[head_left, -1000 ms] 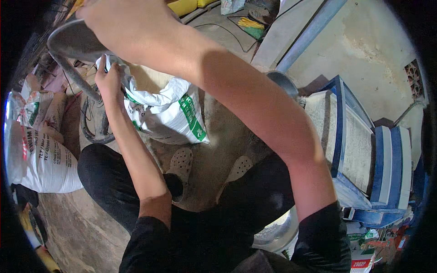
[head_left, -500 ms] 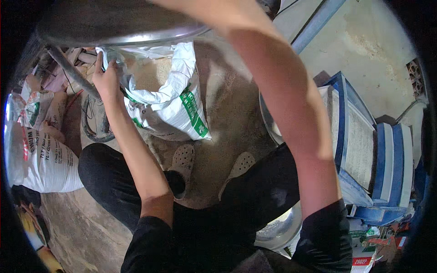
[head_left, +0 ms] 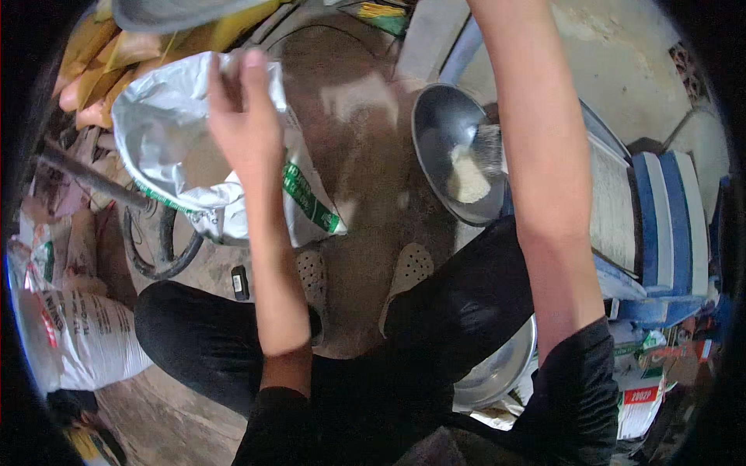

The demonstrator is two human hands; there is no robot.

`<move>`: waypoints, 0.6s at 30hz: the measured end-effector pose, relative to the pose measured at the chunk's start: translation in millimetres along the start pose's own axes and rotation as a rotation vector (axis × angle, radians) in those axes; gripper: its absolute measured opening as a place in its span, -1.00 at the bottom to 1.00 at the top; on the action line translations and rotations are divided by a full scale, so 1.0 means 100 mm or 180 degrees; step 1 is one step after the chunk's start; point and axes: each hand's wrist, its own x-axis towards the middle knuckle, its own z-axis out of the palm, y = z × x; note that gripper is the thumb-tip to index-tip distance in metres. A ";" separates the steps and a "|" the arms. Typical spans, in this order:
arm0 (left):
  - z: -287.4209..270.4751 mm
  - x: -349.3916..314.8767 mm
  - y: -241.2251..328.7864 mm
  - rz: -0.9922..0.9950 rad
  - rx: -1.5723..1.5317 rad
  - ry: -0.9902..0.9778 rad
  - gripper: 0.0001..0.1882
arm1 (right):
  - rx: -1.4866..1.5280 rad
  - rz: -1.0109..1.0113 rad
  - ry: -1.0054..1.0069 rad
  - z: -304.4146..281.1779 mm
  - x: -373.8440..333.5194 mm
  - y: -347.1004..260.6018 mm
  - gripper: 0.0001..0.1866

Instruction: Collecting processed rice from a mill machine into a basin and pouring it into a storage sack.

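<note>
A white plastic sack (head_left: 155,101) with a green stripe stands with its mouth wide, ahead and to the left. My left hand (head_left: 247,116) is over the right side of its mouth. The fingers are smeared by motion, so I cannot tell whether they grip the rim. My right forearm reaches up past the top edge, and that hand is out of view. Beside this forearm a dark bowl (head_left: 435,132) leans, with a heap of pale grain (head_left: 470,180) in it. A brush-like bundle of bristles (head_left: 489,147), partly behind the forearm, is over the bowl.
Above the sack is the rim of a grey vessel (head_left: 183,22). A metal pipe (head_left: 89,177) and a dark ring (head_left: 161,270) stand left. White sacks (head_left: 97,342) are farther left. A blue-framed object (head_left: 657,225) stands right. A metal basin (head_left: 505,369) is by my right thigh.
The view has shifted, bringing the dark bowl with grain into sight. My left hand has moved from the sack's left rim to the right side of its mouth. The sack's mouth looks wider.
</note>
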 end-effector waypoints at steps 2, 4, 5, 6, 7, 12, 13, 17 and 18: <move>0.29 -0.17 0.03 -0.0417 -0.0608 -0.0521 -0.18 | 0.0422 0.0377 -0.0379 -0.40 0.30 0.16 -0.73; 0.43 -0.24 0.02 -0.0670 -0.1260 -0.1324 -0.02 | 0.0764 0.0725 -0.0077 -0.34 0.11 0.12 -0.74; 0.48 -0.22 -0.04 -0.0703 -0.1275 -0.1376 -0.02 | 0.1113 0.1060 0.0186 -0.35 0.03 0.10 -0.75; 0.56 -0.17 -0.10 -0.0975 -0.1738 -0.1637 0.02 | 0.1074 0.1019 0.0254 -0.50 0.03 0.12 -0.75; 0.66 -0.17 -0.06 -0.1276 -0.2201 -0.1894 0.06 | 0.0655 0.1029 0.0035 -0.69 0.00 0.20 -0.77; 0.98 -0.46 -0.01 -0.1387 -0.2731 -0.1748 -0.51 | -0.0923 0.1018 0.0143 -1.18 -0.63 0.18 -0.74; 1.05 -0.58 -0.06 -0.1425 -0.2767 -0.1799 -0.51 | -0.1015 0.1118 0.0232 -1.18 -0.88 0.03 -0.70; 1.03 -0.76 -0.29 -0.1848 -0.3046 -0.1345 -0.77 | -0.0741 0.1605 0.0137 -1.73 -1.28 0.57 -0.79; 1.05 -0.80 -0.32 -0.2082 -0.2627 -0.0983 -0.74 | -0.0759 0.1432 0.0344 -1.81 -1.51 0.64 -0.82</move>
